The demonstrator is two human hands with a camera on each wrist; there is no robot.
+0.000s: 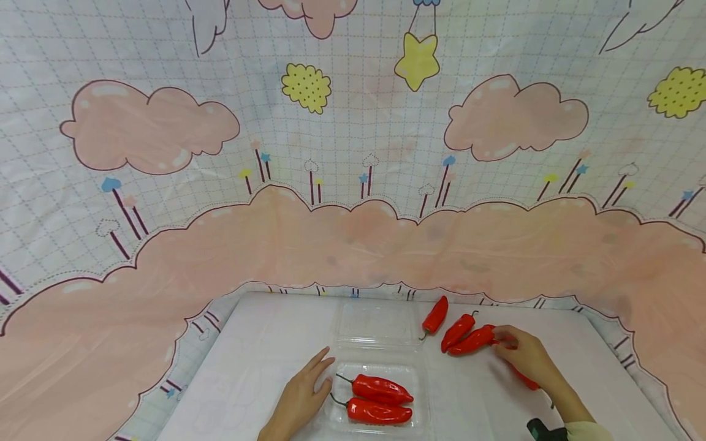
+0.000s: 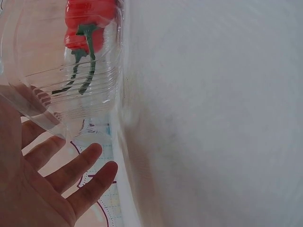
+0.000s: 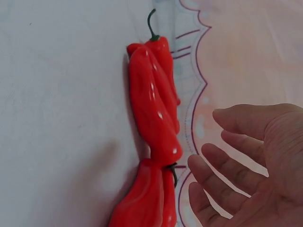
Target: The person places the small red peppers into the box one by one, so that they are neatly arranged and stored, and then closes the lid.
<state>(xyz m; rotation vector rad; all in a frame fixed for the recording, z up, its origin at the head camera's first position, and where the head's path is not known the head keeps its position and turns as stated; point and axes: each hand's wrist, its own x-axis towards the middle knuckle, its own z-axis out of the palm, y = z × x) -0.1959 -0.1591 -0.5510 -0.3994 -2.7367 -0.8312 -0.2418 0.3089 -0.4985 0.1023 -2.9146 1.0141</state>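
Note:
Two shiny red peppers with green stems lie side by side in a clear plastic container, whose lid is folded back behind it. My left hand is at the container's left side, fingers spread and holding nothing; its wrist view shows the container's clear wall close by the fingers. On the right, my right hand is over the loose peppers, fingertips right at the end of one red pepper. In the right wrist view, the right fingers are loosely bent beside the peppers, with nothing between them.
Two more peppers lie to the right of the lid, and another is partly hidden under the right hand. The white tabletop meets a cloth backdrop printed with clouds. A dark strap is on the right wrist.

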